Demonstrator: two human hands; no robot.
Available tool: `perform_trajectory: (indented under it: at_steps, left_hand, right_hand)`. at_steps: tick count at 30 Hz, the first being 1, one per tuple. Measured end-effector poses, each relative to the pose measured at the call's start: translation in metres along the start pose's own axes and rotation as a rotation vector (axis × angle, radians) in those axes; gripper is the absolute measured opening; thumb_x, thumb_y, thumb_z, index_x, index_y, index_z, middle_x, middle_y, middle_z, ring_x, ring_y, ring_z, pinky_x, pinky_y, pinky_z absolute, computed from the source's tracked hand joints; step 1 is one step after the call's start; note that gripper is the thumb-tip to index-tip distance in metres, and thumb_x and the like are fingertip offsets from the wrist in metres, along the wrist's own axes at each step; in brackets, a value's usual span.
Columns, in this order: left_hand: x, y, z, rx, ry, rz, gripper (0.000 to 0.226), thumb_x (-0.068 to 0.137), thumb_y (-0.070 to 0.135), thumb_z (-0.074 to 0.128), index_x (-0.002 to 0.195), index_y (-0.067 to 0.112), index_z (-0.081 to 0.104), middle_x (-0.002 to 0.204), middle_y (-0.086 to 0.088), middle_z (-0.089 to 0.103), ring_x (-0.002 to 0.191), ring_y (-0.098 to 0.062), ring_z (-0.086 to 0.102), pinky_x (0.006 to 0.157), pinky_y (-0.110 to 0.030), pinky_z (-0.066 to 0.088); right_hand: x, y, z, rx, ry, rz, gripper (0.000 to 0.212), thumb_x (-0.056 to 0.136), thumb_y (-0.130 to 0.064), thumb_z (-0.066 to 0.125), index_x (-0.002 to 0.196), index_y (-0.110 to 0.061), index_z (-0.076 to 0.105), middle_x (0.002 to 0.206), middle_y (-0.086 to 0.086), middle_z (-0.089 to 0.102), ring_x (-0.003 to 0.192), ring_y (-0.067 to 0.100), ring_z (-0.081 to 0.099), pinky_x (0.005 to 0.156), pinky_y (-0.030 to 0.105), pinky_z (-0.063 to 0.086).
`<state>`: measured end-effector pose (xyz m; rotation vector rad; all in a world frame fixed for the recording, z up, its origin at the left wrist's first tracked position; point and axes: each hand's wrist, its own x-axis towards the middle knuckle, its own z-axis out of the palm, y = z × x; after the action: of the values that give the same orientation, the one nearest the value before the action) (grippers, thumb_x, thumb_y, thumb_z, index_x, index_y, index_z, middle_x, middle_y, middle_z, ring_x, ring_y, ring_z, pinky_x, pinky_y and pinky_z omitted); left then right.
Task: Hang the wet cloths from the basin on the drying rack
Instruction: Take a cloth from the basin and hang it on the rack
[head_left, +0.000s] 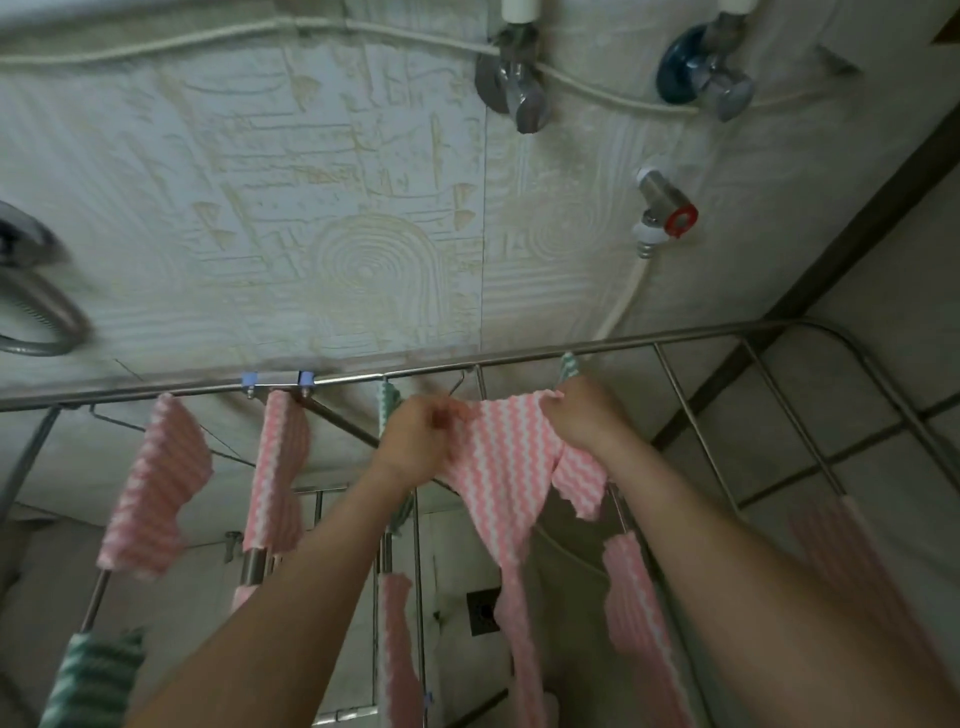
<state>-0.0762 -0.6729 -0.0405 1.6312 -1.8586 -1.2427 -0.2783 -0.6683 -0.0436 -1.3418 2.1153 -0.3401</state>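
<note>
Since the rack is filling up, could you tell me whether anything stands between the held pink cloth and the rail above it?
Nothing visible does. The left hand and right hand hold the pink cloth just below the top rail. That stretch looks bare, flanked by the left green cloth and right green cloth.

- Rack (675, 340): steel rods; two blue clips (250, 380) on far rail.
- Pink cloths (156, 483) draped over left rods.
- Green cloth (96, 675) at near-left corner.
</note>
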Motion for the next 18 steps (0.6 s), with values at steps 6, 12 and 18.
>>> perform_trajectory:
  at_steps: [6,12,18]
  left_hand:
    - [0.030,-0.004,0.008,0.242,0.112,0.027,0.048,0.085,0.000,0.046,0.132,0.006,0.050,0.130,-0.018,0.047,0.122,-0.030,0.045,0.103,-0.029,0.034]
    - [0.040,-0.016,0.019,0.331,0.069,0.079,0.064,0.075,0.007,0.060,0.136,0.006,0.040,0.133,-0.017,0.044,0.124,-0.035,0.039,0.102,-0.038,0.034]
    - [0.019,-0.011,0.030,0.173,0.120,0.265,0.064,0.087,0.015,0.061,0.144,0.012,0.034,0.151,-0.002,0.032,0.139,-0.010,0.025,0.103,-0.004,0.010]
  right_hand:
    - [0.021,-0.017,0.020,0.128,0.105,0.075,0.032,0.093,-0.031,0.046,0.084,-0.005,0.062,0.085,0.015,0.062,0.080,0.030,0.062,0.063,0.027,0.039]
    - [0.011,-0.023,0.026,0.090,0.138,0.027,0.041,0.092,-0.040,0.055,0.119,-0.010,0.060,0.117,0.009,0.065,0.106,0.028,0.061,0.082,0.030,0.045]
    - [-0.006,-0.019,0.042,0.277,-0.122,-0.177,0.024,0.089,-0.031,0.062,0.097,-0.012,0.074,0.090,0.006,0.075,0.081,0.017,0.070,0.082,0.042,0.056]
